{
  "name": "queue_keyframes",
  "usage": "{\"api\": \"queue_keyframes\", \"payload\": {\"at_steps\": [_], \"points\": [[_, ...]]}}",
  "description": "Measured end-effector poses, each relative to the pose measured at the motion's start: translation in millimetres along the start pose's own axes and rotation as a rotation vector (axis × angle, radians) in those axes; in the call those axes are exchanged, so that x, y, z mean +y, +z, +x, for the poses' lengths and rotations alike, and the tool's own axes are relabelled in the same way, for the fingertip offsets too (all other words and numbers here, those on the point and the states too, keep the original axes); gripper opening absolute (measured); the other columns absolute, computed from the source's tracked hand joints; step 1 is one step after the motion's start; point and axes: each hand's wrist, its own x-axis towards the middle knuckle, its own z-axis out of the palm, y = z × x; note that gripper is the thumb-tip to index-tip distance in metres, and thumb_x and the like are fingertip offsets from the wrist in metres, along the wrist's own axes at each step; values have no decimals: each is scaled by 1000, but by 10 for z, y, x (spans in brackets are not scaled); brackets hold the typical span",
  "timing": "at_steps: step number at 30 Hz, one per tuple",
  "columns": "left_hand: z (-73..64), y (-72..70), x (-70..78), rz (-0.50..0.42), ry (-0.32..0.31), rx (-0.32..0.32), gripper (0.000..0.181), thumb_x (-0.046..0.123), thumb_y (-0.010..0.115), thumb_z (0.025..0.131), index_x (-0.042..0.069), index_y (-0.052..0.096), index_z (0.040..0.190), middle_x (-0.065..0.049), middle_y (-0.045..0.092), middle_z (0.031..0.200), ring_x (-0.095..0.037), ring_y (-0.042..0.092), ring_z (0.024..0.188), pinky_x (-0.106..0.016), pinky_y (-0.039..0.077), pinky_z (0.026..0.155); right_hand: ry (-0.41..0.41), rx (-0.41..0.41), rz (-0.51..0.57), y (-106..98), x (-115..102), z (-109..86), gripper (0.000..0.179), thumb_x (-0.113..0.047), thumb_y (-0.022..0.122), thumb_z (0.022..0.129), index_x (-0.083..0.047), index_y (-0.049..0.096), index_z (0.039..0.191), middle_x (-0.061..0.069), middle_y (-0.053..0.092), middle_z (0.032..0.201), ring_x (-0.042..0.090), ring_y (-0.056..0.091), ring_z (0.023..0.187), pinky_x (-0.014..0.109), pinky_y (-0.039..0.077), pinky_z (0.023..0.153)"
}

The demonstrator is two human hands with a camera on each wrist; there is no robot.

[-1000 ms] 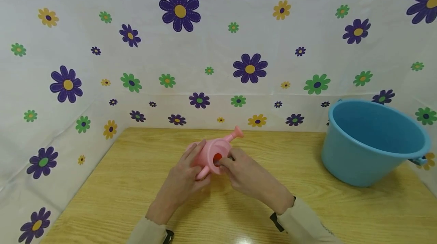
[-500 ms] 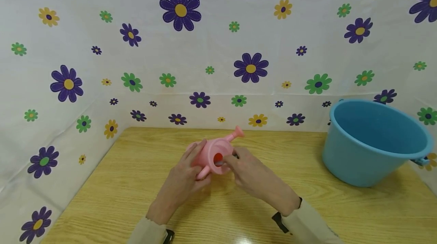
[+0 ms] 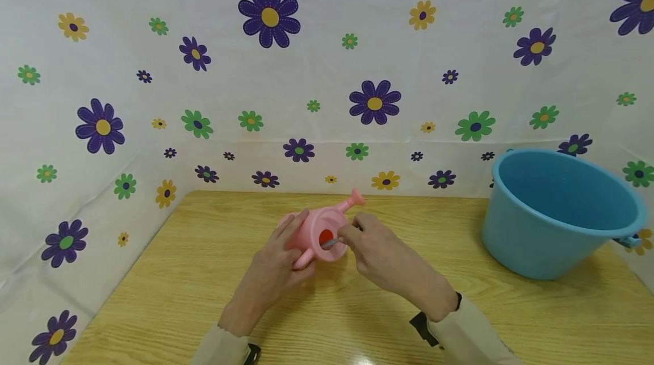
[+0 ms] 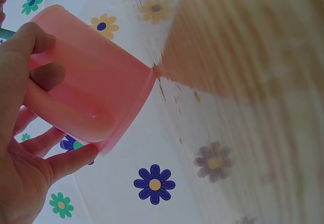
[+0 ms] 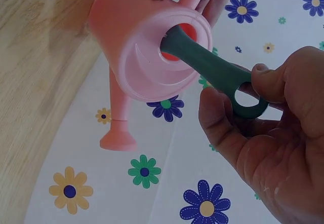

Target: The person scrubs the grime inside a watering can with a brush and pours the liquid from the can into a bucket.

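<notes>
A pink toy watering can (image 3: 313, 229) is tilted over the table, its round opening facing the person. In the left wrist view one edge of its base meets the tabletop. My left hand (image 3: 271, 263) grips it by the body and handle. Out of the opening slants a dark green ring-ended handle (image 5: 207, 64); whatever lies at its other end is hidden inside. My right hand (image 5: 283, 133) pinches this handle at the ring between thumb and fingers. Something red-orange (image 3: 325, 236) shows within the opening.
A large blue bucket (image 3: 531, 246) stands at the right of the wood-grain table (image 3: 168, 274). Behind and to the left hangs a white flower-print cloth (image 3: 317, 70).
My right hand has drawn back to the right, away from the opening, and more of the green handle shows. The left hand and the watering can hold still.
</notes>
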Motion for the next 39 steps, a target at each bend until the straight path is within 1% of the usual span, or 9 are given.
{"api": "queue_keyframes", "payload": {"at_steps": [6,11,20,25,29,34,39], "points": [[-5,7,-8,-1,3,-2,35,23,85,82,13,60,59,-17,48,157,-41,51,141,-43,53,102,-2,2,-4,7,-5,2,11,-5,65,98,-8,70,106,4,57,86,9,47,74,14,44,62],[-5,10,-13,-10,3,7,35,23,85,82,13,60,59,-17,48,157,-41,51,141,-43,54,101,-8,0,8,60,-1,16,11,-4,66,97,-7,70,107,4,59,87,11,48,75,17,45,65],[2,11,-14,-3,10,10,32,22,86,81,12,63,61,-17,48,157,-40,51,141,-43,52,103,-29,-2,34,198,28,36,20,5,66,91,-6,70,107,8,65,95,14,57,84,22,56,73],[7,13,-17,-9,12,13,31,20,85,82,12,62,61,-17,48,157,-41,51,141,-43,53,102,-44,-16,10,252,37,52,21,6,70,89,-6,72,105,9,67,98,16,59,87,24,59,78],[7,15,-20,-5,13,11,32,20,84,82,12,61,61,-18,48,157,-41,51,141,-43,52,103,-55,-28,-16,281,31,65,19,4,71,90,-6,73,105,10,67,99,17,60,90,24,59,79],[-1,14,-23,-4,0,2,30,21,85,82,12,63,62,-17,47,157,-40,50,142,-44,51,105,-60,-27,-37,297,26,73,17,3,71,91,-6,74,105,8,67,97,16,59,88,22,57,77],[-16,19,-24,-7,-4,0,30,20,84,82,12,65,61,-16,47,157,-40,49,143,-43,51,105,-52,-53,-22,278,17,69,17,2,70,92,-7,74,107,8,68,100,16,61,91,23,59,81]]}}
